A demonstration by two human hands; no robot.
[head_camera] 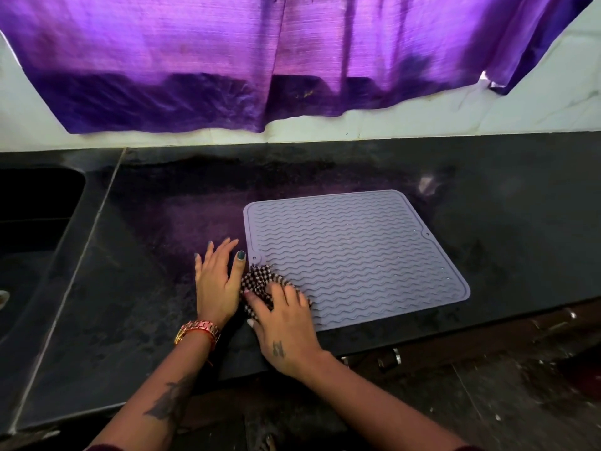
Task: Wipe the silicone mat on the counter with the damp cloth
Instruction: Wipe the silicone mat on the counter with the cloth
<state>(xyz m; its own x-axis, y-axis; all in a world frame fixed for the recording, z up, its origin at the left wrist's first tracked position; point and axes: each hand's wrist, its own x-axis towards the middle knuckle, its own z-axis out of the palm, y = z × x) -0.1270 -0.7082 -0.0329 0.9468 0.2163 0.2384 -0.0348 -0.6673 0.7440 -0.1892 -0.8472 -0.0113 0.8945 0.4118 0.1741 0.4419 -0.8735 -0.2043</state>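
A pale grey silicone mat [357, 252] with wavy ridges lies flat on the dark counter [520, 229]. A bunched checked cloth [263, 278] sits on the mat's near left corner. My right hand [284, 323] presses down on the cloth, fingers spread over it. My left hand [218, 281] lies flat on the counter just left of the mat, fingers apart, its thumb near the mat's edge. A gold watch is on that wrist.
A dark sink [35, 203] is set into the counter at the far left. A purple curtain [260, 60] hangs over the white wall behind. The counter's front edge runs below the mat, with cabinet handles [395, 354] under it.
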